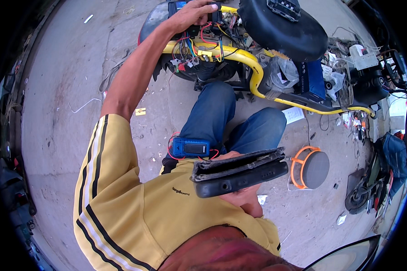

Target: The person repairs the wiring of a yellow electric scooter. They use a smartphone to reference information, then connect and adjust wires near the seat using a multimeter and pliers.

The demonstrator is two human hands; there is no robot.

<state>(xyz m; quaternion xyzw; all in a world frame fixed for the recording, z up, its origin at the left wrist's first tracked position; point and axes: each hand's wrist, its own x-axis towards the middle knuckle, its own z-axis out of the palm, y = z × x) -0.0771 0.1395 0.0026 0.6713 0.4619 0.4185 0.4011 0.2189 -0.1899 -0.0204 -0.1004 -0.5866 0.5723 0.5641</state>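
Observation:
A yellow-framed electric scooter (239,55) stands in front of me, its black seat (282,29) tipped up and its bundled wires (205,38) exposed. My left hand (190,16) reaches to the wiring bay, fingers curled against a dark part there; what lies in them is hidden. Close to my chest, my right hand (244,195) is wrapped round a phone in a worn black flip case (239,174), seen edge-on. A blue multimeter (190,147) with red leads rests by my lap.
An orange-framed round grey stool (315,169) stands on the floor at my right. The scooter's footboard carries a blue box (311,80) and a clear plastic bag (282,72). A white paper sheet (294,114) lies below the frame. Parts and a small wheel (357,198) sit farther right.

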